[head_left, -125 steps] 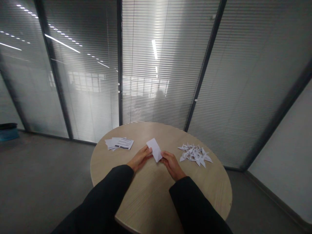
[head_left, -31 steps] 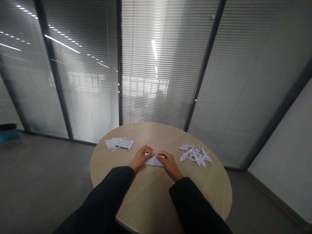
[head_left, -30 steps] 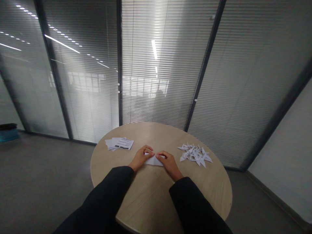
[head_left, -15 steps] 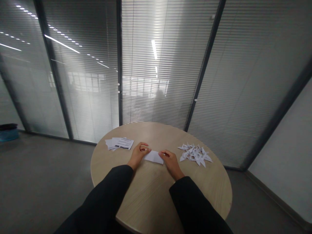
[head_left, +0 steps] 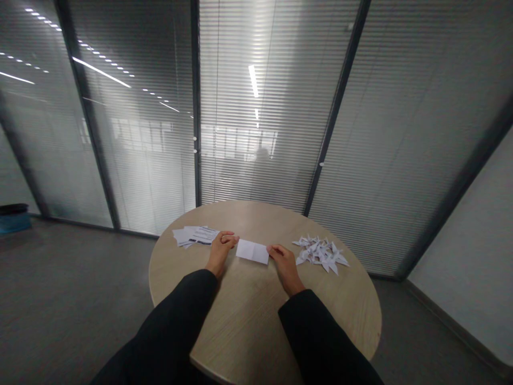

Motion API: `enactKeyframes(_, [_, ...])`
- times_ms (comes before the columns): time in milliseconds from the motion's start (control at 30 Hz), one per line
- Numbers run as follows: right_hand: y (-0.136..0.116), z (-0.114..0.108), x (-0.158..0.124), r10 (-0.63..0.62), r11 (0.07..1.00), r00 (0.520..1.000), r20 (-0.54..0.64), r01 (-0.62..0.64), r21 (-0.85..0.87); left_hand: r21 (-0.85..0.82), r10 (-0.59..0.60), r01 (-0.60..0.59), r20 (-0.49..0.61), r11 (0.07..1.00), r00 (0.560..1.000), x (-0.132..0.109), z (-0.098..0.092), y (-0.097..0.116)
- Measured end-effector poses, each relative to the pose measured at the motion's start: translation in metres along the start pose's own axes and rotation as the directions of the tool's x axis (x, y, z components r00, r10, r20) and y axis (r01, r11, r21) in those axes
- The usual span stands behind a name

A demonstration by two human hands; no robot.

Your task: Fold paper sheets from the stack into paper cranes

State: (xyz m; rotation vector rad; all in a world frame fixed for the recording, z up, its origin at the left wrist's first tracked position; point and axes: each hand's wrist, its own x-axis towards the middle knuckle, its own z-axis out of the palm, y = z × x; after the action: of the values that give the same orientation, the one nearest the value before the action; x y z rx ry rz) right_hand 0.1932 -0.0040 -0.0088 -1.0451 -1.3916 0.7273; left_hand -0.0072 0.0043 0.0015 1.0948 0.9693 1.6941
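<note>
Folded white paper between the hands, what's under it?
The folded white paper lies on the round wooden table; whatever is directly beneath it is covered and cannot be seen.

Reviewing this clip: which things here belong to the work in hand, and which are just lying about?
In use:
- left hand
- right hand
- folded white paper

Lying about:
- pile of paper cranes
- printed sheets
- blue bin on the floor
</note>
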Motion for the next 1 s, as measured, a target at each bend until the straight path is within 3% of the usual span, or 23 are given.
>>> enactKeyframes(333, [0.0, -0.002, 0.0, -0.007, 1.0, 1.0, -0.003, 0.007, 0.005, 0.079, 0.012, -0.012, 0.005, 0.997, 1.0, 0.001, 0.001, -0.001])
enactKeyframes(467, [0.005, -0.003, 0.002, -0.013, 1.0, 1.0, -0.026, 0.013, -0.005, 0.091, -0.046, 0.048, -0.026, 0.995, 0.999, 0.001, 0.001, -0.006])
enactKeyframes(667, [0.011, -0.002, 0.004, 0.004, 1.0, 0.998, -0.057, -0.004, 0.001, 0.074, -0.233, 0.225, 0.128, 0.972, 0.964, -0.005, 0.002, -0.008])
enactKeyframes(833, [0.007, -0.001, 0.003, -0.01, 1.0, 1.0, -0.025, 0.01, -0.004, 0.017, -0.257, 0.26, 0.244, 0.965, 0.935, -0.011, 0.006, 0.0])
enactKeyframes(1000, [-0.001, -0.001, 0.0, 0.002, 1.0, 1.0, -0.007, -0.002, -0.006, -0.074, -0.254, 0.283, 0.268, 0.956, 0.929, -0.012, 0.008, 0.002])
